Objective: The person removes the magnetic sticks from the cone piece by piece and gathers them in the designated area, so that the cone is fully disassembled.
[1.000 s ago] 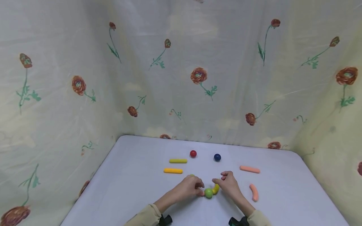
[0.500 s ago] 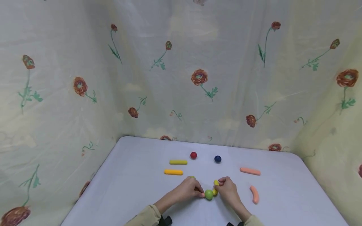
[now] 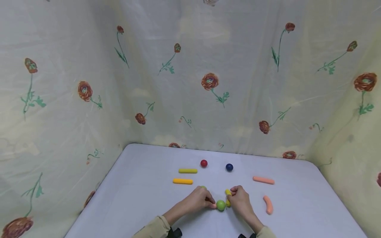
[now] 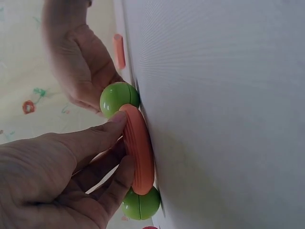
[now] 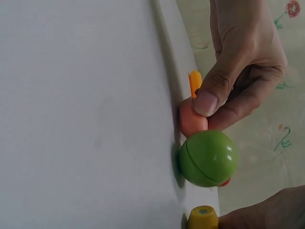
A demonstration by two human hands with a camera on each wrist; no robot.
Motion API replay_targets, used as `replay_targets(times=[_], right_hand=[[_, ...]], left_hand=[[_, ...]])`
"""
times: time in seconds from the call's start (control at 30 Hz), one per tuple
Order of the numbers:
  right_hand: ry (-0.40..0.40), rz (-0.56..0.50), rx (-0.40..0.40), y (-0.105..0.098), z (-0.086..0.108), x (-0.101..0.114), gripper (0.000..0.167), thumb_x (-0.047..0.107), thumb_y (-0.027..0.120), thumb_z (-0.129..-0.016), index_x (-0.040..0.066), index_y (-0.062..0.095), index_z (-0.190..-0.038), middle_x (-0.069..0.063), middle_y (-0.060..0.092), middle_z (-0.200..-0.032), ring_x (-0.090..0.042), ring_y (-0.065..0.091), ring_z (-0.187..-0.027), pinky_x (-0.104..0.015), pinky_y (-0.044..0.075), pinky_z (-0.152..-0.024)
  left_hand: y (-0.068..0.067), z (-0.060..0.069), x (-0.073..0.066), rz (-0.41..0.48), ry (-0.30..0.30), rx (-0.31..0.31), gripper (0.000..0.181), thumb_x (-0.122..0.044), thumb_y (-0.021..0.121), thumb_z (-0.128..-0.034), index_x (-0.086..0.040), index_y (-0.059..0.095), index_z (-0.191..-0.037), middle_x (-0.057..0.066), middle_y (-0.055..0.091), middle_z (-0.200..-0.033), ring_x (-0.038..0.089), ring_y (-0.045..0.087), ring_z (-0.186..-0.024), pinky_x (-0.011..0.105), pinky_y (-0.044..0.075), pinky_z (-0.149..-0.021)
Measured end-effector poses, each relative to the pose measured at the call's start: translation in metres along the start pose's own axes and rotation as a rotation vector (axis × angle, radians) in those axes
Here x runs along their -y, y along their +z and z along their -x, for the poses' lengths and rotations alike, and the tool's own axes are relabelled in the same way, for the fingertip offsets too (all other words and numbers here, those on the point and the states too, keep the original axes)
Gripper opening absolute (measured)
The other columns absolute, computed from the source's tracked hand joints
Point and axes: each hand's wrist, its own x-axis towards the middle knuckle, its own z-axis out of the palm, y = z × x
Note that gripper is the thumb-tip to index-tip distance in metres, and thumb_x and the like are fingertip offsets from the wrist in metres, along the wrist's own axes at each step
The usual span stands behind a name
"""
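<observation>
My left hand (image 3: 198, 200) pinches a salmon-coloured ridged stick (image 4: 139, 150) between thumb and fingers, low over the white table. One green ball (image 4: 120, 98) meets the stick's near end, and a second green ball (image 4: 141, 204) sits at its other end, mostly hidden behind the hand in the head view. My right hand (image 3: 240, 200) pinches a yellow stick (image 3: 228, 198), whose end with a small round socket (image 5: 203, 211) faces its wrist camera. A narrow gap separates this yellow stick from the nearer green ball (image 5: 208, 159).
Behind the hands lie a red ball (image 3: 203, 163), a dark blue ball (image 3: 229, 167), an olive-yellow stick (image 3: 188, 171) and an orange-yellow stick (image 3: 183, 181). To the right are a straight salmon stick (image 3: 263, 180) and a curved one (image 3: 268, 205). Flowered curtains surround the table.
The right hand's fingers, spread beside the yellow stick a second ago, have closed on it and turned it. The stick now stands slightly off the green ball. The left hand keeps its grip.
</observation>
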Motion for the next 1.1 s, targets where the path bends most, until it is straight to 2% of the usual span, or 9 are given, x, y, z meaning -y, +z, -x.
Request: replay_targets(times=[0.37,0.5,0.67,0.83,0.9,0.93,1.0,1.1], right_hand=[[0.039,0.047,-0.043,-0.039,0.002,-0.037,0.027,0.0,0.062,-0.076,-0.008,0.055,-0.101,-0.017,0.06,-0.088,-0.022,0.058,-0.076,-0.024,0.046,-0.058],[0.02,0.067,-0.058,-0.051,0.003,-0.044,0.026,-0.001,0.061,-0.074,-0.009,0.055,-0.099,-0.018,0.06,-0.086,-0.023,0.058,-0.076,-0.026,0.046,-0.059],[-0.012,0.081,-0.06,-0.058,0.001,-0.049,0.027,-0.001,0.062,-0.072,-0.009,0.056,-0.098,-0.019,0.062,-0.086,-0.025,0.059,-0.078,-0.029,0.047,-0.063],[-0.057,0.122,-0.087,-0.056,0.0,-0.044,0.035,0.006,0.071,-0.075,-0.011,0.056,-0.102,-0.023,0.057,-0.094,-0.031,0.056,-0.086,-0.036,0.045,-0.071],[-0.077,0.113,-0.051,-0.051,0.001,-0.036,0.041,0.013,0.075,-0.076,-0.008,0.056,-0.105,-0.022,0.056,-0.099,-0.029,0.054,-0.089,-0.036,0.044,-0.073],[-0.087,0.098,-0.009,-0.049,0.001,-0.03,0.044,0.017,0.077,-0.076,-0.006,0.056,-0.108,-0.02,0.057,-0.102,-0.027,0.054,-0.09,-0.034,0.044,-0.073],[-0.11,0.035,0.122,-0.042,0.0,-0.021,0.049,0.023,0.079,-0.076,-0.001,0.056,-0.111,-0.016,0.058,-0.105,-0.022,0.054,-0.091,-0.03,0.044,-0.071],[-0.151,-0.054,0.378,-0.033,-0.004,-0.011,0.054,0.03,0.081,-0.076,0.003,0.055,-0.116,-0.01,0.058,-0.109,-0.018,0.051,-0.092,-0.025,0.043,-0.069]], left_hand=[[0.001,0.002,0.002,0.061,-0.028,0.005,0.013,-0.024,0.077,-0.0797,-0.015,0.079,-0.089,-0.011,0.073,-0.075,-0.008,0.051,-0.066,0.012,0.04,-0.062],[0.002,0.001,0.002,0.096,-0.053,0.016,0.013,-0.023,0.077,-0.08,-0.014,0.079,-0.089,-0.01,0.073,-0.075,-0.007,0.051,-0.066,0.013,0.041,-0.062],[0.001,-0.001,0.001,0.105,-0.057,0.029,0.013,-0.023,0.077,-0.0801,-0.014,0.079,-0.089,-0.01,0.073,-0.076,-0.006,0.051,-0.065,0.013,0.042,-0.062],[0.001,-0.001,0.002,0.101,-0.038,0.042,0.014,-0.022,0.077,-0.0803,-0.012,0.078,-0.09,-0.009,0.073,-0.075,-0.006,0.05,-0.063,0.012,0.043,-0.061],[0.001,-0.001,0.002,0.101,-0.035,0.043,0.014,-0.022,0.077,-0.08,-0.012,0.079,-0.09,-0.009,0.072,-0.074,-0.006,0.05,-0.062,0.012,0.043,-0.061],[0.001,-0.001,0.002,0.101,-0.036,0.044,0.014,-0.022,0.077,-0.08,-0.012,0.079,-0.09,-0.009,0.072,-0.073,-0.006,0.05,-0.062,0.012,0.043,-0.061],[0.001,0.0,0.002,0.092,-0.033,0.042,0.014,-0.022,0.077,-0.0801,-0.013,0.079,-0.09,-0.009,0.072,-0.074,-0.006,0.051,-0.062,0.012,0.043,-0.06],[-0.001,-0.001,0.003,0.091,-0.026,0.034,0.014,-0.022,0.077,-0.0804,-0.012,0.079,-0.09,-0.009,0.073,-0.075,-0.006,0.051,-0.062,0.012,0.043,-0.06]])
